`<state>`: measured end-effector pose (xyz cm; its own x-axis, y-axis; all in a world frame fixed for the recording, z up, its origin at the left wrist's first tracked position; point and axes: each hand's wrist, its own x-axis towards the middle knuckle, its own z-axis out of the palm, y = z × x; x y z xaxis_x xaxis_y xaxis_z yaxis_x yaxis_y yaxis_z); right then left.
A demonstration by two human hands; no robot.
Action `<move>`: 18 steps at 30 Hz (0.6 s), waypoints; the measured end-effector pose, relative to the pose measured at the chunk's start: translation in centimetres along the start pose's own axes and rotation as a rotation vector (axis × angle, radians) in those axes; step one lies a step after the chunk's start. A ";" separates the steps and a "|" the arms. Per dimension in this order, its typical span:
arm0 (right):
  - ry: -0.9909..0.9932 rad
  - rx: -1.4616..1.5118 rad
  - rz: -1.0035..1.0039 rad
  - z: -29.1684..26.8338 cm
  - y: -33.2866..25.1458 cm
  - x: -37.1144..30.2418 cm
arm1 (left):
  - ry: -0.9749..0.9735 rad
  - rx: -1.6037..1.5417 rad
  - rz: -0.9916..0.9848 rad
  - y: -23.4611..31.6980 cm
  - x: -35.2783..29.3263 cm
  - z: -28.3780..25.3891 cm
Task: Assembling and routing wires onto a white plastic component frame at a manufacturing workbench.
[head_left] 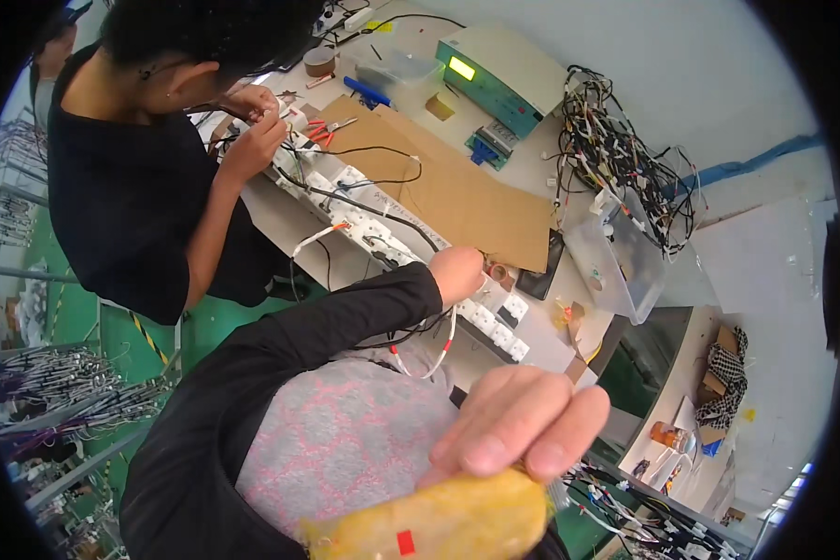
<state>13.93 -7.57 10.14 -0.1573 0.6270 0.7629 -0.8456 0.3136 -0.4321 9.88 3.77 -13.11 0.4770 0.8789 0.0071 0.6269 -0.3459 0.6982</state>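
Note:
Close in front of me, my right hand (527, 420) has its fingers curled over a yellow packet (439, 518), which looks wrapped in clear film and carries a small red square. The packet runs off the lower edge. My left hand (457, 275), in a black sleeve, is closed at the long board of white sockets (369, 229), and whatever its fingers hold is hidden. Black cable (373, 201) runs along the board toward that hand. Below it hangs a white cable (448, 345) with red bands.
A co-worker in black (131, 177) works with both hands at the board's far end. Cardboard (448, 182), red-handled pliers (322, 131), a green-fronted tester (499, 79), a heap of cables (607, 140) and a clear bin (616, 261) occupy the table.

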 end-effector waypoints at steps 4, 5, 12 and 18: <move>0.268 0.044 0.007 1.7 1.5 -0.8 | -0.028 0.028 0.000 -0.5 -0.1 -0.4; 0.267 0.052 0.011 1.6 1.6 -0.8 | -0.026 0.027 -0.010 -0.7 -0.2 -0.5; 0.249 -0.013 0.307 -0.6 1.9 -0.7 | -0.071 0.014 -0.026 0.9 -0.1 -1.5; 0.334 -0.192 0.416 1.2 1.5 -0.4 | -0.046 0.027 -0.014 1.0 -0.6 -1.6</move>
<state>12.15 -8.15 9.79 -0.2609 0.9073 0.3298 -0.6340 0.0966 -0.7673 9.29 3.45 -11.30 0.4959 0.8676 -0.0361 0.6495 -0.3430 0.6786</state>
